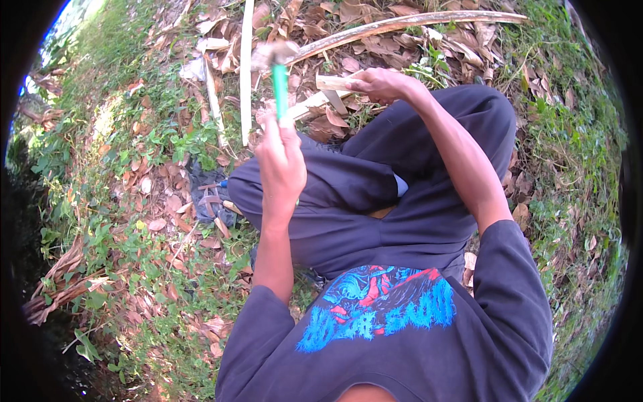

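My left hand (281,155) is closed around the green handle of a hammer (280,90), held upright in front of my left knee. The hammer's head is blurred by motion. My right hand (383,85) grips a short, pale wooden piece (331,83) beyond my crossed legs, with its fingers partly hidden behind the back of the hand. Just below that piece, a flat greyish strip (335,102) slants down; whether the two are joined I cannot tell. A pale split length of wood (308,106) lies beneath it, partly hidden by the left hand.
A long curved strip of wood (408,22) lies across the leaves at the far side. A straight pale stick (246,74) points away at the left. Beside my left knee, several tools (213,201) rest on dark plastic. Grass and dry leaves surround me.
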Motion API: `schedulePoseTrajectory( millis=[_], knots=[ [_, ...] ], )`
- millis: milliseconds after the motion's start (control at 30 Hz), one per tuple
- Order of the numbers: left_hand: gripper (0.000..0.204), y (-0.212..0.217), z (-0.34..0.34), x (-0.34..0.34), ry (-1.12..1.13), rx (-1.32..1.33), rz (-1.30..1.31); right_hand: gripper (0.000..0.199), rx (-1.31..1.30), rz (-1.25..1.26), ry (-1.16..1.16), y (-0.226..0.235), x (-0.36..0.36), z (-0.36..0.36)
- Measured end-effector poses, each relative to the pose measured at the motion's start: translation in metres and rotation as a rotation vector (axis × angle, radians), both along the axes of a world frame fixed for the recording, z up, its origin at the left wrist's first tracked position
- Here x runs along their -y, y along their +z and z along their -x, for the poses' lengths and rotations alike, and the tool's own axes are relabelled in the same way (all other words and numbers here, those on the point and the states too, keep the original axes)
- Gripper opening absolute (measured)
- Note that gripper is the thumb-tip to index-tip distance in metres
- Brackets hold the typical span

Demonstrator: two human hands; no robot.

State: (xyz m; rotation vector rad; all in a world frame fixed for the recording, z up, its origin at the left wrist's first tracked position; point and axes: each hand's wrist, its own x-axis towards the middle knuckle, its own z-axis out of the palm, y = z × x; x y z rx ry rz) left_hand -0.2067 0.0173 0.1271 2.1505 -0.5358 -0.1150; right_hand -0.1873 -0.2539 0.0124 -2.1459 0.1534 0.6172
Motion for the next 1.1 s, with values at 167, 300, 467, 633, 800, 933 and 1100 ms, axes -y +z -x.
schedulePoseTrajectory(
  millis=[167, 300, 467, 633, 800, 933, 1100],
  knots=[
    [0.021, -0.022, 0.003, -0.002, -0.043, 0.103, -0.085, 0.059, -0.075, -0.009, 0.013, 0.010, -0.005, -0.002],
    [0.021, -0.024, -0.008, 0.006, -0.123, 0.177, -0.207, 0.057, -0.068, -0.041, -0.049, -0.005, 0.006, -0.015],
    [0.023, 0.006, 0.000, 0.013, 0.050, 0.169, 0.094, 0.058, -0.142, -0.041, -0.016, 0.001, -0.002, -0.007],
    [0.025, -0.030, -0.018, 0.000, -0.108, 0.233, -0.226, 0.053, -0.089, -0.041, -0.005, -0.015, 0.007, -0.026],
    [0.027, 0.023, -0.001, 0.007, 0.030, 0.132, -0.089, 0.049, -0.146, -0.107, 0.006, 0.000, -0.008, -0.007],
    [0.025, -0.036, 0.003, -0.007, -0.034, 0.018, -0.475, 0.057, -0.056, 0.004, 0.055, 0.002, -0.009, -0.013],
    [0.022, 0.060, 0.000, 0.020, 0.097, 0.035, 0.279, 0.060, -0.124, -0.107, 0.011, 0.004, -0.004, -0.002]
  ],
)
